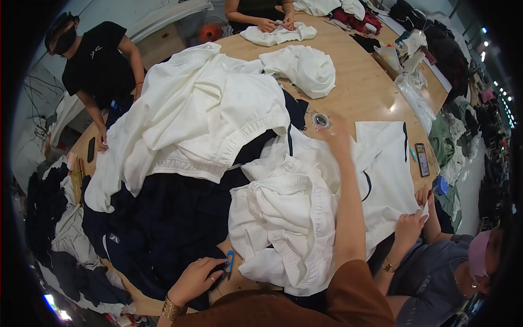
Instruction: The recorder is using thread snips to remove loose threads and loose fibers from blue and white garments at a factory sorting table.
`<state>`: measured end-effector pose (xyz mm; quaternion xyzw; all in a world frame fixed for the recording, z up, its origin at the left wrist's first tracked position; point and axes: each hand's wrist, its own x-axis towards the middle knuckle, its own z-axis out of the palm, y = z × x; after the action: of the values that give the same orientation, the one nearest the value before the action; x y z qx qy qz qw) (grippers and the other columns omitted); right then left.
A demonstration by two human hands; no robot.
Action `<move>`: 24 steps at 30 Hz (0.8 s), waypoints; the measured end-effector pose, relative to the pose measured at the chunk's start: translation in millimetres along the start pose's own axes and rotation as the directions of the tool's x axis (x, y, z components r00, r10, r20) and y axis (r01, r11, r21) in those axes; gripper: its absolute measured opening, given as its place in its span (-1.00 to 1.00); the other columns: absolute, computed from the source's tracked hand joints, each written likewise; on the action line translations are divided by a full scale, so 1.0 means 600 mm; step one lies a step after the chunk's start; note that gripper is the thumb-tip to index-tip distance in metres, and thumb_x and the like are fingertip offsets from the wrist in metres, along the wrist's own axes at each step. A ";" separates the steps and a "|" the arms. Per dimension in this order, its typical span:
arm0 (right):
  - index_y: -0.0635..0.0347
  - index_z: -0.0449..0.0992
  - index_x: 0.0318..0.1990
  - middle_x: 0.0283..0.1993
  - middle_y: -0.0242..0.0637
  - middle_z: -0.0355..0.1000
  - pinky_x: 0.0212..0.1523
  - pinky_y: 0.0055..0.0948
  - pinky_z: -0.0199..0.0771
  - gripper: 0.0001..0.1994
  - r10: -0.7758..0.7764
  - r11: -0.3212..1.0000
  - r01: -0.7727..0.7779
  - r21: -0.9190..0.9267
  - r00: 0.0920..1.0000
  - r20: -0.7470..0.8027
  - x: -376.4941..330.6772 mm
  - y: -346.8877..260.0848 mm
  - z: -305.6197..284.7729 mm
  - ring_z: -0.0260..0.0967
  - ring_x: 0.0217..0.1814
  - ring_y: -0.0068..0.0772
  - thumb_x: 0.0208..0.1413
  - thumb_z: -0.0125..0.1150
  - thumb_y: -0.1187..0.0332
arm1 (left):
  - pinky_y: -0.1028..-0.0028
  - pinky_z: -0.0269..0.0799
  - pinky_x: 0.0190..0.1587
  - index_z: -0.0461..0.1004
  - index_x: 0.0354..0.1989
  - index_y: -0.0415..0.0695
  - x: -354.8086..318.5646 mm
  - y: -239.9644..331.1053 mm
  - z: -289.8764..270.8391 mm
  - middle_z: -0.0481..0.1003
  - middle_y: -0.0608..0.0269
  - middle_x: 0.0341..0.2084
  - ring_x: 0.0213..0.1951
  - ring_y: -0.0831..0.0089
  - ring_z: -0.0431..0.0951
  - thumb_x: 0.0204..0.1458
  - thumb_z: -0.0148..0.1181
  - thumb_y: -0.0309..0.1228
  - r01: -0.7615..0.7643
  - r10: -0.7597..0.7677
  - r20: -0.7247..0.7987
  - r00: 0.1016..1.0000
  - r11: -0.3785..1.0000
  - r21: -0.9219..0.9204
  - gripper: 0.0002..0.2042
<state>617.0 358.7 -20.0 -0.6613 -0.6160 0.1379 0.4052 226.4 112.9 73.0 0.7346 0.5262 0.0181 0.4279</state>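
Near the front table edge, my left hand (199, 279) has its fingertips closed on small blue thread snips (230, 262). My right arm reaches far across the table. Motion smears my right hand (336, 131), so its fingers do not show clearly; it is beside a small round dark-centred object (320, 120). Between my arms lies a bunched white garment with a gathered elastic waistband (283, 218). A larger heap of white elastic-waisted garments (207, 109) rests farther left, over dark navy garments (163, 223).
A person at right holds a white piece with dark piping (387, 180). Another person handles white cloth (278, 35) at the far side; a third stands at left. A phone (421, 159) lies by the right edge. A white bundle (305, 71) sits farther back.
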 end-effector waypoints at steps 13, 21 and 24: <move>0.27 0.48 -0.32 -0.28 0.03 0.43 -0.22 -0.08 0.34 -0.57 0.318 0.940 -0.182 -0.289 0.777 0.543 -0.134 -0.099 0.088 0.40 -0.26 0.07 0.05 -0.01 0.00 | 0.34 0.33 -0.18 0.39 -0.07 -0.13 -0.043 -0.040 0.023 0.43 0.10 -0.34 -0.25 0.15 0.42 0.00 0.07 -0.39 0.065 -0.065 -0.034 0.997 0.998 -0.007 -0.71; 0.13 0.49 -0.28 -0.37 -0.08 0.46 -0.31 -0.19 0.37 -0.66 0.237 0.948 -0.133 -0.288 0.900 0.365 -0.052 -0.047 0.128 0.42 -0.30 -0.07 -0.11 0.20 0.08 | 0.36 0.36 -0.19 0.39 -0.07 -0.07 -0.047 -0.030 0.014 0.44 0.14 -0.32 -0.27 0.18 0.45 0.00 0.08 -0.35 0.033 -0.038 -0.065 0.997 0.997 -0.075 -0.71; 0.09 0.50 -0.20 -0.38 -0.08 0.48 -0.30 -0.22 0.38 -0.62 0.177 0.882 0.005 -0.472 0.923 0.342 -0.031 0.016 0.144 0.44 -0.30 -0.08 -0.13 0.21 0.07 | 0.36 0.37 -0.18 0.38 -0.06 -0.09 -0.066 -0.059 0.037 0.45 0.14 -0.31 -0.26 0.19 0.46 0.02 0.05 -0.32 -0.009 0.004 -0.112 0.994 0.999 -0.041 -0.70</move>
<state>561.3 374.0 -87.2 -0.7272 -0.6663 0.1287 0.1034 192.6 71.0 52.8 0.7252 0.5465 0.0713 0.4128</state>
